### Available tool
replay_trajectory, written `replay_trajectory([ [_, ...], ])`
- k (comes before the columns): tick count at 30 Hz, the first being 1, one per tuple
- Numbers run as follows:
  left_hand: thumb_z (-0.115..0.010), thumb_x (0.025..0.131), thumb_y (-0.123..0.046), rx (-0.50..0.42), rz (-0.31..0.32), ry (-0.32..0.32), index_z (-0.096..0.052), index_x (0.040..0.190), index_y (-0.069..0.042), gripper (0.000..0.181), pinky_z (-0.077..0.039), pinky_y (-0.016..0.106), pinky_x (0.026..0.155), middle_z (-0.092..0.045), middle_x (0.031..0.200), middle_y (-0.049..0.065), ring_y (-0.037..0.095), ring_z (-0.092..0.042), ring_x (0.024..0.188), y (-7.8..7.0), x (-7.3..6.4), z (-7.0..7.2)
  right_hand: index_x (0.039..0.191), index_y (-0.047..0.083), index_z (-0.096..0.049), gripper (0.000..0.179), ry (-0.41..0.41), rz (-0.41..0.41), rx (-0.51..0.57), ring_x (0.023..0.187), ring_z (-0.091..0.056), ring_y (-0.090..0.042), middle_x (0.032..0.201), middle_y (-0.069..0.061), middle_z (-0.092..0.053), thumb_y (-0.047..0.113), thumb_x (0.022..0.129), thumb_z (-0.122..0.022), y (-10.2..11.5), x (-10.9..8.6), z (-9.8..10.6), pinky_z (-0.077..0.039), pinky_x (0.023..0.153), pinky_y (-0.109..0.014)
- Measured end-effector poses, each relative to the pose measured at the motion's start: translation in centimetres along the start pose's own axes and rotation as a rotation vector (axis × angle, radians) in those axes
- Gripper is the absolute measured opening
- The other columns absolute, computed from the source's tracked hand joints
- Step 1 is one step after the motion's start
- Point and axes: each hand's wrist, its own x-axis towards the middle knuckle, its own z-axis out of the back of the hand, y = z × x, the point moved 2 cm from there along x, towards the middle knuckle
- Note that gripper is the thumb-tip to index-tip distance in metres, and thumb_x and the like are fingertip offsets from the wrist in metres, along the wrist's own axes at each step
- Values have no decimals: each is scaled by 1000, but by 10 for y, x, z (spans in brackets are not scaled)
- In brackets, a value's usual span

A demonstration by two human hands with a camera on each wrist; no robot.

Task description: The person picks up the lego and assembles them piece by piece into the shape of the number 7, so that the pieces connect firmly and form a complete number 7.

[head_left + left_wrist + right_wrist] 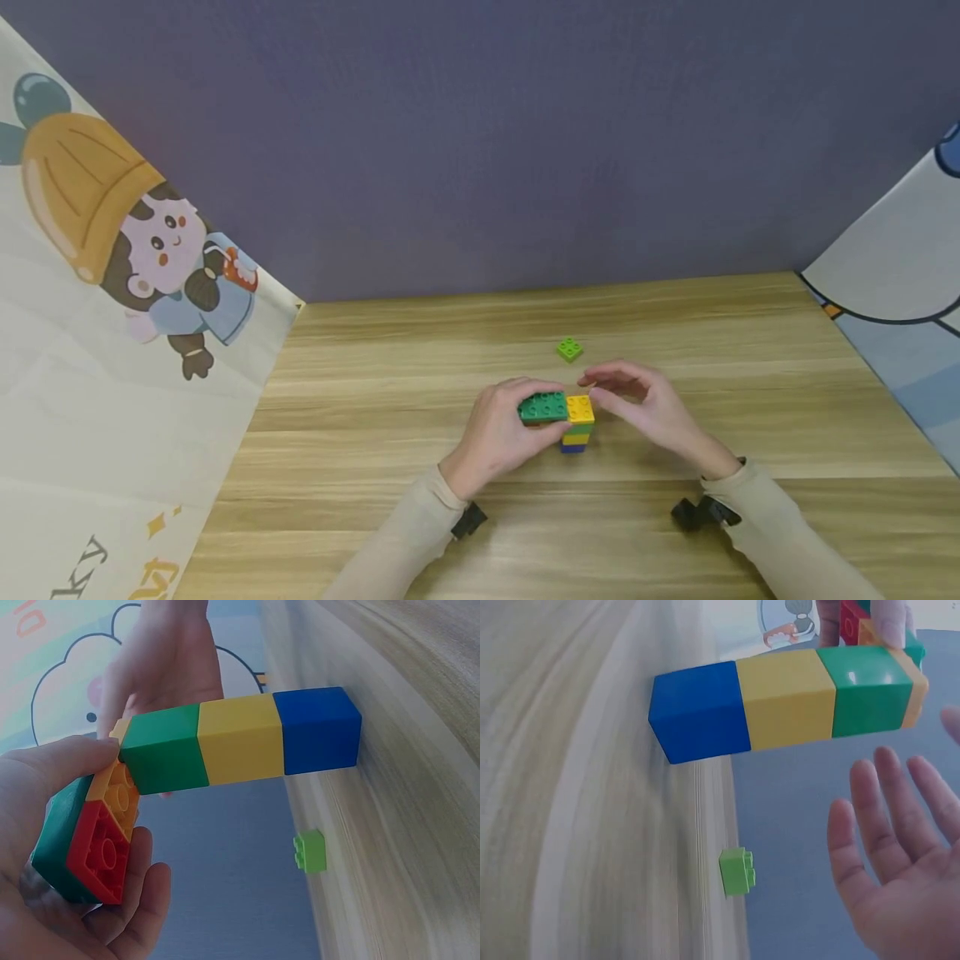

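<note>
A column of toy building bricks stands upright on the table, with a blue brick (319,731) at the bottom, then a yellow brick (241,739) and a green brick (166,746). An orange-yellow brick (580,407) caps it and extends leftward. Beside that extension is a red brick (97,851), and a dark green brick (543,407) lies across the top. My left hand (495,429) grips this overhanging upper part between thumb and fingers. Just right of the column's top, my right hand (648,412) has its fingers spread and relaxed, holding nothing.
A small lime-green brick (569,349) lies on the wooden table (375,350) behind the column. A dark blue-grey panel (480,150) rises at the back edge. Printed cloths hang at the left (75,375) and right (900,250) sides.
</note>
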Motion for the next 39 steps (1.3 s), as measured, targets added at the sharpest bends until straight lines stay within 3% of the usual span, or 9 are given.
replay_trajectory([
  [5, -91, 85, -28, 10, 6, 0, -79, 124, -19, 42, -55, 23, 82, -80, 120, -2, 11, -73, 101, 0, 0, 0, 127, 0, -70, 24, -72, -57, 25, 99, -76, -16, 120, -14, -78, 8, 105, -67, -5, 9, 4, -63, 85, -26],
  [8, -91, 85, -28, 10, 9, -1, -79, 124, -20, 43, -56, 24, 85, -80, 120, -2, 12, -73, 103, 0, -1, 0, 128, -1, -68, 26, -109, -100, 50, 96, -76, -11, 121, -19, -77, 9, 105, -67, -9, 13, 5, -65, 83, -31],
  [12, -91, 84, -28, 7, 14, -4, -79, 124, -20, 43, -57, 24, 86, -80, 120, -3, 12, -74, 104, 1, 0, -1, 131, -1, -66, 31, -137, -156, 36, 98, -73, -1, 125, -22, -75, 13, 104, -70, -10, 17, 6, -64, 84, -29],
  [16, -91, 84, -27, 4, 16, -8, -79, 124, -20, 42, -57, 24, 86, -80, 120, -3, 12, -74, 103, 1, 0, -1, 132, 2, -67, 34, -151, -208, -40, 99, -71, 1, 127, -19, -76, 21, 104, -72, -11, 22, 6, -60, 85, -20],
  [19, -92, 84, -27, 5, 16, -8, -79, 124, -19, 42, -57, 24, 86, -81, 119, -3, 11, -73, 102, 0, 0, 0, 134, 4, -68, 37, -155, -235, -89, 102, -71, -5, 128, -17, -76, 25, 103, -72, -14, 26, 6, -57, 85, -17],
  [26, -92, 85, -27, 6, 27, 0, -79, 123, -20, 41, -56, 23, 84, -80, 119, -3, 10, -72, 100, 0, -1, -1, 137, 2, -66, 45, -129, -275, -136, 112, -72, -33, 131, -15, -75, 31, 103, -73, -28, 35, 4, -56, 88, -19],
  [29, -91, 85, -27, 4, 28, 0, -79, 123, -20, 41, -55, 22, 84, -80, 118, -3, 9, -72, 100, 0, -1, -2, 138, 1, -65, 47, -125, -282, -150, 112, -73, -36, 132, -17, -74, 29, 102, -74, -32, 37, 3, -57, 88, -23],
  [36, -91, 85, -27, 4, 28, 2, -78, 124, -20, 42, -56, 23, 85, -80, 121, -3, 11, -73, 102, 1, -1, -2, 141, 3, -64, 49, -113, -319, -190, 117, -72, -38, 137, -18, -71, 31, 102, -74, -45, 42, 1, -60, 97, -48],
  [39, -91, 85, -28, 9, 25, 2, -78, 124, -19, 42, -56, 23, 85, -80, 121, -3, 11, -73, 103, 1, -1, -3, 141, 2, -63, 49, -111, -323, -195, 117, -73, -41, 138, -21, -69, 29, 102, -74, -50, 44, 0, -60, 99, -54],
])
